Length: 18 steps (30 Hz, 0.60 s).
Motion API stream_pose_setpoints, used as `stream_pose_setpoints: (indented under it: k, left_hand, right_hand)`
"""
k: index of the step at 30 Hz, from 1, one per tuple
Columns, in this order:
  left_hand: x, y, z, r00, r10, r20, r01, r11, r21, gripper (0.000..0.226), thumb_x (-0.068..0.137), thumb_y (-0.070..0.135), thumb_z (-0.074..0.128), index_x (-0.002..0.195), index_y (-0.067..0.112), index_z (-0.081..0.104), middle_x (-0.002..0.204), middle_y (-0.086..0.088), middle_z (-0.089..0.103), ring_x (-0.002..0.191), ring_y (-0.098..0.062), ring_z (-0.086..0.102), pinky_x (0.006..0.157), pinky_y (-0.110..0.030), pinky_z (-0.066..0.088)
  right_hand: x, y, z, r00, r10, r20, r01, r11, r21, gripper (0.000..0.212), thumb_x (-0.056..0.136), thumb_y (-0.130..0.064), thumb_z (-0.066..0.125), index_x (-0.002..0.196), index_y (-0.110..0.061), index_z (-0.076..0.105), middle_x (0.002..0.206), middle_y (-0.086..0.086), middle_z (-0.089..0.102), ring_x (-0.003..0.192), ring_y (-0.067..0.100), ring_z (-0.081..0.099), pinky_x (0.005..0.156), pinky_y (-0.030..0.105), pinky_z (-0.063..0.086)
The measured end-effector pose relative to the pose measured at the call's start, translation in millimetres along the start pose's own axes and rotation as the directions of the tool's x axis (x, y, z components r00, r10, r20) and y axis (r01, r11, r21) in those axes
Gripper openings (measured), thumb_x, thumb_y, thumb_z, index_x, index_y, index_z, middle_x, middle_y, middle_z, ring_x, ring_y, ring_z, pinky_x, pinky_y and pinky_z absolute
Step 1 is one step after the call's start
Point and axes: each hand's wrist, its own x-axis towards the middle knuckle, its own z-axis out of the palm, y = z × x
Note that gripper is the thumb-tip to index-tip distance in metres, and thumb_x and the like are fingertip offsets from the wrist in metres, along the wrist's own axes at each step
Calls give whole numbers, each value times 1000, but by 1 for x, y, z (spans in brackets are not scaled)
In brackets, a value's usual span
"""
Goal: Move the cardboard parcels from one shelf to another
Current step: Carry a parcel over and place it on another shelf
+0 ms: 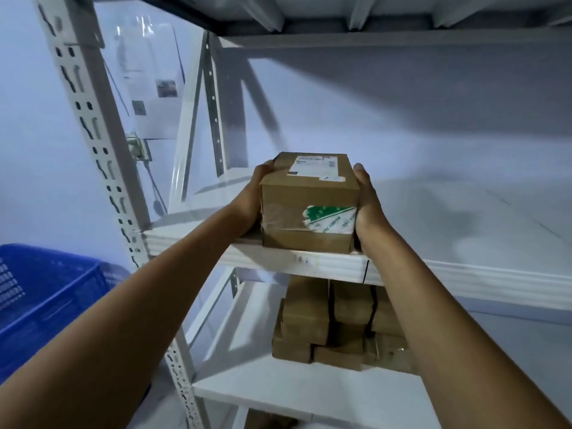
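head view: parcel (pixel 309 209) at front edge of upper shelf (pixel 448 274); left hand (pixel 250 199) and right hand (pixel 368 205) pressed flat on its sides. risk: overhanging, may tip onto parcels below (pixel 337 323).

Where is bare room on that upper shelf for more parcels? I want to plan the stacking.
The upper shelf is bare right of the held parcel, back to the wall, and also left of the left hand toward the post. The right hand grips the other side. The lower shelf is crowded with stacked parcels.
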Motion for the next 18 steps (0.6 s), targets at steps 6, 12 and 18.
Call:
stream_pose_setpoints:
  k: [6,12,18]
  left_hand:
    - [-7,-6,-2,995,65,81,-71,995,75,73,99,76,25,124,27,73,119,-10,79,111,-28,75,102,-43,57]
    - [-9,-3,-3,989,89,118,-100,991,89,76,88,86,31,119,34,77,127,-8,77,119,-30,73,112,-52,50]
    - [-9,-4,-1,988,86,130,-93,995,45,67,101,74,23,117,36,75,123,-4,79,114,-24,75,104,-44,56]
  right_hand:
    - [-1,2,-8,999,44,-32,-43,999,24,49,104,-60,33,94,-26,67,60,-1,74,54,14,73,48,16,51]
    - [-6,-6,-10,994,76,-72,-76,997,13,56,101,-66,34,104,-23,69,73,2,77,58,17,75,49,18,53]
    - [-18,-7,-1,989,60,-135,-63,998,-24,66,92,-76,35,108,-21,68,108,18,76,96,35,76,87,41,59]
